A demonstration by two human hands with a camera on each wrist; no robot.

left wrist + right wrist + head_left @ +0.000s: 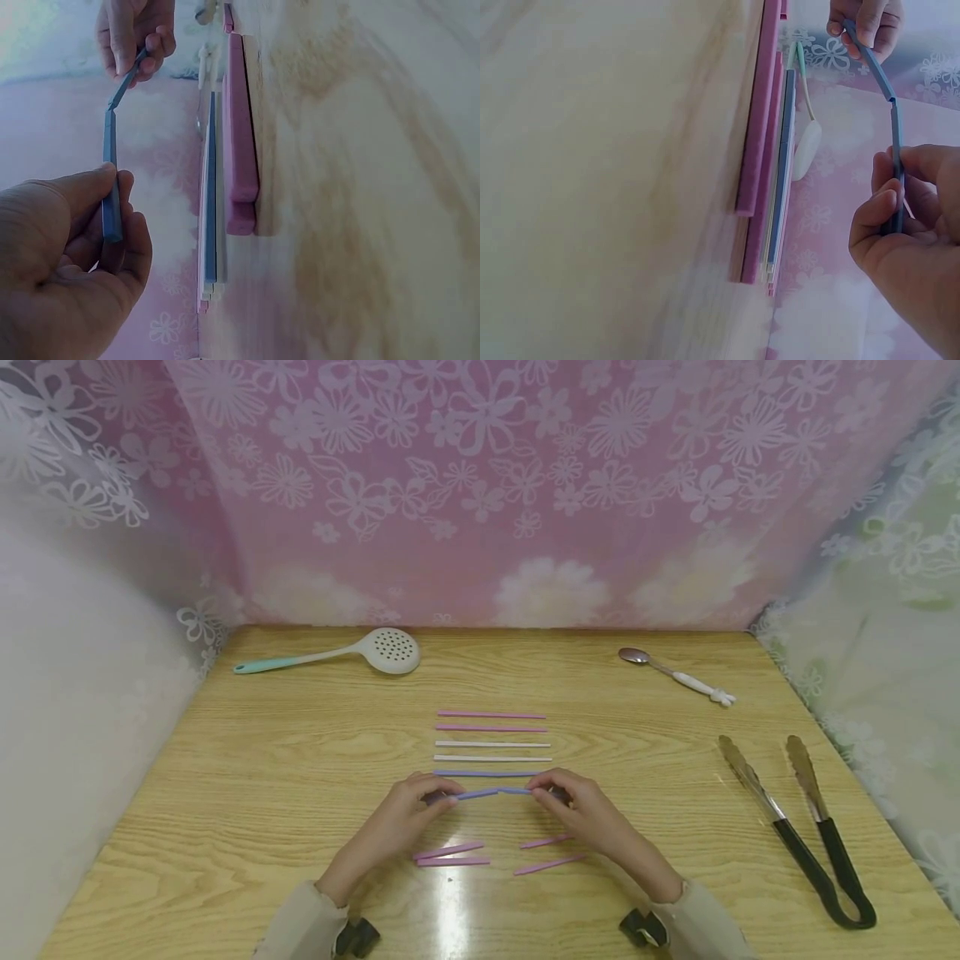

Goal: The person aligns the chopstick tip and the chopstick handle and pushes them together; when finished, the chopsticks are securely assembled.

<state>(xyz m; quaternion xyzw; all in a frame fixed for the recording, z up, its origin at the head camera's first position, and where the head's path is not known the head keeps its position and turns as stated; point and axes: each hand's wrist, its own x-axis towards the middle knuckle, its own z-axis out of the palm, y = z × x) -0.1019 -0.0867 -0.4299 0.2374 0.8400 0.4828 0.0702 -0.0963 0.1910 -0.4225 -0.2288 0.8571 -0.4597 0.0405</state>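
My left hand (405, 810) pinches a short blue stick (110, 139) between thumb and fingers. My right hand (581, 806) pinches a second short blue stick (897, 127) in the same way. The inner ends of the two sticks meet at a slight angle, held above the table between the hands. Just beyond them lies a long blue stick (483, 773), in a row with two white sticks (492, 744) and two pink sticks (491, 728). Nearer my body, short pink sticks lie below the left hand (453, 862) and below the right hand (550, 866).
A slotted skimmer (392, 651) with a mint handle lies at the back left of the wooden table (300, 735). At the back right is a spoon (690, 682) with a white handle. Black-handled tongs (810, 860) lie spread at the right. Floral cloth (480, 527) hangs behind the table.
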